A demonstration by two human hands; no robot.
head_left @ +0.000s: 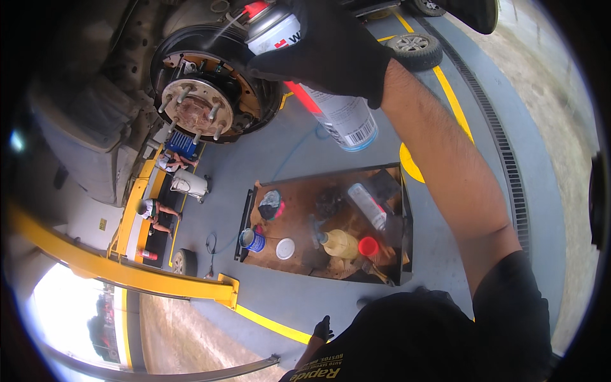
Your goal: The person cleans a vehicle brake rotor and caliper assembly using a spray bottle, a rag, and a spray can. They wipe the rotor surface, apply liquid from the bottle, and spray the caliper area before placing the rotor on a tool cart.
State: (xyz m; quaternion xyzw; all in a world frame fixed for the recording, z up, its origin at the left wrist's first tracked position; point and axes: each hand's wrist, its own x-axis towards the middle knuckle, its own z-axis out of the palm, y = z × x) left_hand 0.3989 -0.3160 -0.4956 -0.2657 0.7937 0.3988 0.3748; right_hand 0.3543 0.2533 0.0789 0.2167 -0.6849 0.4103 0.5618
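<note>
My right hand (pixel 337 54), in a black glove, is wrapped round a spray can (pixel 347 118) with a red nozzle, held tilted at the top. A thin white jet leaves the nozzle toward the upper part of a drum brake assembly (pixel 245 105), left of the can. Its curved brake shoes are exposed round a rusty wheel hub (pixel 198 109) with several studs. Low in the picture, my left hand (pixel 323 328), also gloved in black, hangs beside my body. Its fingers look loosely apart, with nothing visible in them.
Below the brake stands a black-rimmed tray (pixel 407 223) holding a second spray can (pixel 368 207), a yellowish bottle (pixel 340 244), a blue tin (pixel 252 240), a white lid (pixel 285 249) and a rag (pixel 271 205). A yellow lift arm (pixel 127 266) crosses at left. Two people sit beyond it.
</note>
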